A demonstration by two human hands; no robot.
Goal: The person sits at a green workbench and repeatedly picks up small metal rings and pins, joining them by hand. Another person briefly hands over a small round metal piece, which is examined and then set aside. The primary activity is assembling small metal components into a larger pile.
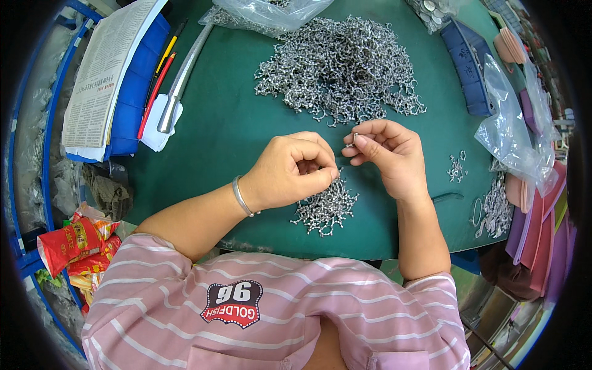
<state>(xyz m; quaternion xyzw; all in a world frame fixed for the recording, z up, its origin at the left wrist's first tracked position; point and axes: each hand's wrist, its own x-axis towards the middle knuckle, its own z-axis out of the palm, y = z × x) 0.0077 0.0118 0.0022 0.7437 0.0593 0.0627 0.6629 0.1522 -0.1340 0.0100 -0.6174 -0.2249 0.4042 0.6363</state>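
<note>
My right hand (pixel 393 155) pinches a small silver-coloured metal piece (pixel 355 138) between thumb and fingers. To its left, my left hand (pixel 296 169) is curled, its thumb and forefinger tips together; whether a tiny part sits between them is hidden. Beneath those fingertips lies a small pile of silver-coloured metal jewellery parts (pixel 326 208), curved with beaded ends. Beyond both hands spreads a much larger heap of similar parts (pixel 342 69) on the green tabletop (pixel 222 111).
A steel ring mandrel (pixel 185 74), a red pencil (pixel 157 95) and a blue bin (pixel 138 88) topped by newspaper (pixel 97 83) lie left. Right are a blue tray (pixel 467 69), a plastic bag (pixel 513 134) and smaller part piles (pixel 497 208). Another bag (pixel 273 16) lies at the back.
</note>
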